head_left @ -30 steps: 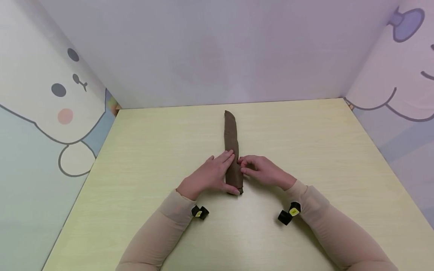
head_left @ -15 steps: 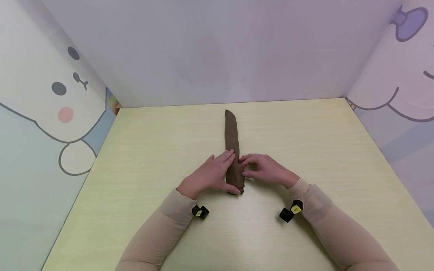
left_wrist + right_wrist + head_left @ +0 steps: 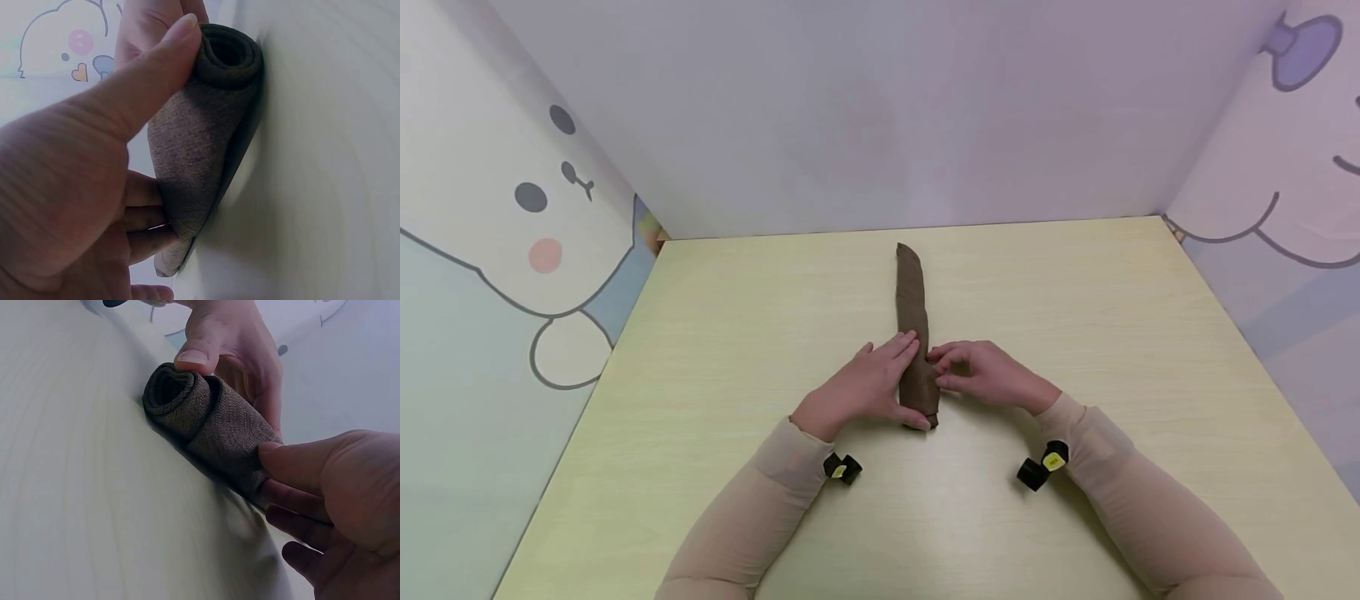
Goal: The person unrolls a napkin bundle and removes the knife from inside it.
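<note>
Right hand (image 3: 994, 377) has shifted slightly outward since a second earlier; it pinches the side of the rolled brown cloth (image 3: 912, 304) on the counter (image 3: 760, 308). Left hand (image 3: 868, 388), fingers extended, steadies it; premature release could let the loose outer layer unwind.

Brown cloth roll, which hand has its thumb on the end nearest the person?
The left hand: its thumb lies on top of the brown cloth roll at that end, while the right hand pinches the roll's side farther along.

A cloth (image 3: 917, 377) lies on a table (image 3: 737, 317), left hand (image 3: 871, 383) upon it, right hand (image 3: 991, 377) at its right side. Behind stands a wall (image 3: 880, 117).
</note>
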Motion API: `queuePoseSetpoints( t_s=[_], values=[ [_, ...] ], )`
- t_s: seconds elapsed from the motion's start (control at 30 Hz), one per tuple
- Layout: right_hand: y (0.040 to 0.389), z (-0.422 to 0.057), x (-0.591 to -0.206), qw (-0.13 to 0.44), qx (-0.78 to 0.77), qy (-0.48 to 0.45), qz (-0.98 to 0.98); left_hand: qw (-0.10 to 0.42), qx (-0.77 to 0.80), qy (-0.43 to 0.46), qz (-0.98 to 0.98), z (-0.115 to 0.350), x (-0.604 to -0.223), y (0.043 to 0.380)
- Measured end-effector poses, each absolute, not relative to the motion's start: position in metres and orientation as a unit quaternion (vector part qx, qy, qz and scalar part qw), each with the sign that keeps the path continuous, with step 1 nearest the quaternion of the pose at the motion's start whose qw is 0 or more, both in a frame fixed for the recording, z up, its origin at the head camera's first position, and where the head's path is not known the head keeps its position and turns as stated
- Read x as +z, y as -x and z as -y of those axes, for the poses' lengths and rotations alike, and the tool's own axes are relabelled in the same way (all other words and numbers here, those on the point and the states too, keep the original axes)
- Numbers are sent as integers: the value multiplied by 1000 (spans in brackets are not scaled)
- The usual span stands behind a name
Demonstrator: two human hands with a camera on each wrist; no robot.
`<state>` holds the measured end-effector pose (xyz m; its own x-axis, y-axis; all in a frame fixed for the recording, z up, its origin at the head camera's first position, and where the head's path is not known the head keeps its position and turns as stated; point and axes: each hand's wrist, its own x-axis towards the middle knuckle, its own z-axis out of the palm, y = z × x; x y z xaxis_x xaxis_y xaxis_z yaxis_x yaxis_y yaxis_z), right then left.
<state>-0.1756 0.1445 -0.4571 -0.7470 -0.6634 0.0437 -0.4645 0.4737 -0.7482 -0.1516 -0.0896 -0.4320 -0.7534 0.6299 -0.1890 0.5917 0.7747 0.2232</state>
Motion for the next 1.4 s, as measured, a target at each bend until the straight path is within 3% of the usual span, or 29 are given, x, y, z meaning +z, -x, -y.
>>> queuePoseSetpoints(
  t_s=[0.77, 1.2, 1.4],
  values=[
    [172, -141, -439, 163, -444, 283, -835, 125, 79, -321, -935, 88, -428, 151],
    [174, -150, -436, 172, -431, 312, -829, 127, 71, -319, -937, 88, -430, 151],
    [177, -157, -436, 204, -415, 317, -828, 123, 72, -322, -936, 88, -431, 151]
  ],
)
